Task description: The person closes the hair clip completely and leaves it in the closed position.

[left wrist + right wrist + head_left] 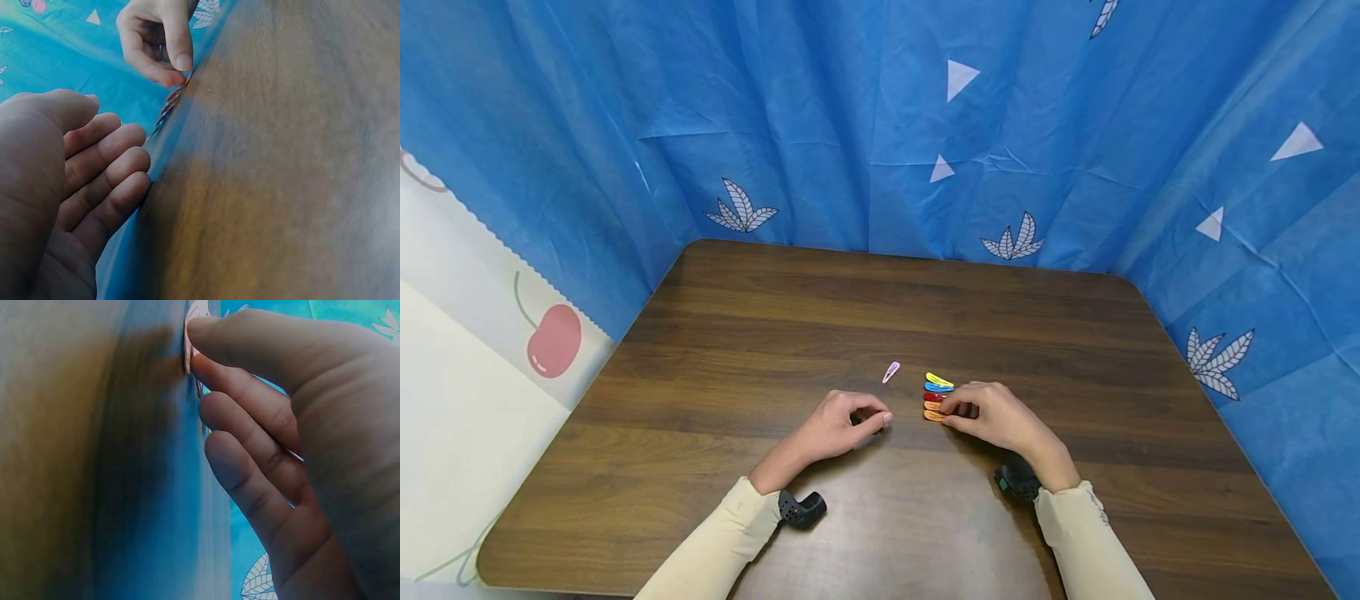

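Note:
Several snap hair clips lie in a close stack of rows on the table. From far to near they are a yellow clip [937, 379], a blue clip [936, 387], a red clip [933, 397] and two orange ones. My right hand [996, 414] pinches the nearest orange hair clip [933, 415] at its right end, thumb and forefinger low to the tabletop. Apart from the row, to its left, lies a pink hair clip [891, 372]. Just below that clip, my left hand [838, 427] hovers low with loosely curled fingers and holds nothing, as the left wrist view shows.
The brown wooden table [775, 333] has rounded far corners. Blue curtains [820, 125] with leaf and triangle prints hang behind it and on the right. A pale cloth [497, 350] with a cherry print hangs at the left. Each wrist wears a black camera band [802, 509].

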`<state>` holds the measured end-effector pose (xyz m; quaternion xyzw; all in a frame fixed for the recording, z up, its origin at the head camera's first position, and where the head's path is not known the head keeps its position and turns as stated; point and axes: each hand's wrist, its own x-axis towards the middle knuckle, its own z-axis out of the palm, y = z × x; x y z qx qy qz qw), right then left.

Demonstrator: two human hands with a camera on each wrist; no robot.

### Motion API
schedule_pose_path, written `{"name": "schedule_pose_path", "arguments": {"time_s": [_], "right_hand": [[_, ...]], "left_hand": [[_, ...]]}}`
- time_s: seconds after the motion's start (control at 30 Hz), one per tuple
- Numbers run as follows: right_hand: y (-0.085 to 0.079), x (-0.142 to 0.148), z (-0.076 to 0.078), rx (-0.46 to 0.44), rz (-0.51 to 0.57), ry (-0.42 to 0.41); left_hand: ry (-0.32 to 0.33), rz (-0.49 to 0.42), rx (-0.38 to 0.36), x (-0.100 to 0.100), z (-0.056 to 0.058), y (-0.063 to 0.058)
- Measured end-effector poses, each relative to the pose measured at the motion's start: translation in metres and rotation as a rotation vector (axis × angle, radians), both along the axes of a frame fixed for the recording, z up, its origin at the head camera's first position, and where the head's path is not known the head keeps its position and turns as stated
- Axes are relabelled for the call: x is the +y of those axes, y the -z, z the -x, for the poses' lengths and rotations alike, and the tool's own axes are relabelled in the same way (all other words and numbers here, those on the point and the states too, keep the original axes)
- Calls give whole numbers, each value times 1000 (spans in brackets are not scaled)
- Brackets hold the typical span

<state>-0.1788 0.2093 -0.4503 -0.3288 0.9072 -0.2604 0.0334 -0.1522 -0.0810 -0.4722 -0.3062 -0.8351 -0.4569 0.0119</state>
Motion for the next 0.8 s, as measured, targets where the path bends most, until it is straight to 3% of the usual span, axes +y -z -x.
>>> {"name": "schedule_pose_path", "arguments": {"time_s": [0.8], "right_hand": [[4,-4,0,78,16,-13]], "left_hand": [[-10,23,-20,0,0,0]]}}
